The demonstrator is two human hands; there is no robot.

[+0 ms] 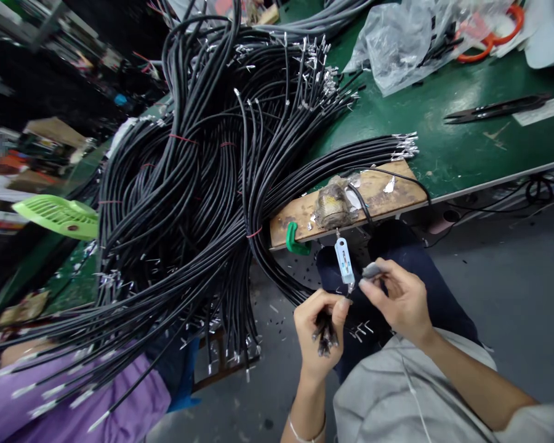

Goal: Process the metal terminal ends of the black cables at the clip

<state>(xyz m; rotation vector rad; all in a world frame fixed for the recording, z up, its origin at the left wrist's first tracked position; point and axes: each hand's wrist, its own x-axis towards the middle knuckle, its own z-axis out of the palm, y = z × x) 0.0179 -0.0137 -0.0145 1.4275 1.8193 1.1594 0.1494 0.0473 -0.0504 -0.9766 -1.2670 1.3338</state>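
Note:
My left hand (323, 326) is closed around a bunch of black cables (325, 337), their cut ends showing below the fingers. Between its thumb and index finger, one cable end points up at the lower tip of a light-blue tool (344, 261). That tool hangs from the shaft of a small tape-wrapped motor (333, 204) on a wooden board (399, 184). To the right of the tool is my right hand (399, 298), thumb and index finger curled together, with grey coverings on the fingertips. Whatever lies between them, if anything, is too small to tell.
A large heap of black cables (212, 147) with bare silvery ends covers the green table (471, 147). A green clamp (298, 239) grips the board's edge. Black snips (493, 109), orange-handled scissors (492, 40) and plastic bags (397, 43) lie rightward. A person in purple (120, 394) sits at left.

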